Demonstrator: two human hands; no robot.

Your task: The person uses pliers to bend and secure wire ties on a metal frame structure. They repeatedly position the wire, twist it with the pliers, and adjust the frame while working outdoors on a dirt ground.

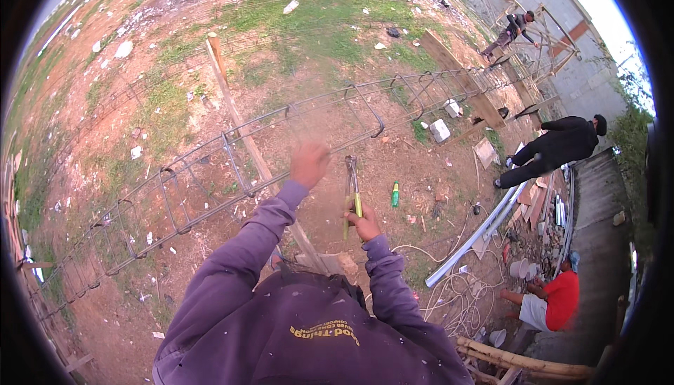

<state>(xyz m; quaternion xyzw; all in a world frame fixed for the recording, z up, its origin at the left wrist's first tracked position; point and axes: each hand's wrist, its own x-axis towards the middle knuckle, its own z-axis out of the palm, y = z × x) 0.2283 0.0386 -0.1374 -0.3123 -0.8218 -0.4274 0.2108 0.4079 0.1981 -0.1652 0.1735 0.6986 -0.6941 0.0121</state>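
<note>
A long cage of steel rebar (230, 150), with square stirrups along its bars, runs slantwise across the view at about hand height. My left hand (309, 164) is beside its near bar and smeared by motion; whether its fingers hold anything cannot be made out. My right hand (365, 223) is wrapped round the yellow-green handles of a pair of pincers (352, 181). Their metal head points away from me, just short of the cage. Both of my arms wear purple sleeves.
A wooden post (246, 132) slants under the cage. Beyond my right hand lie a green bottle (395, 194), a loose hose (463, 294) and long metal channels (477, 230). A wide plank (460, 76) crosses the cage farther off. Three people are at the right, one seated in red (562, 301).
</note>
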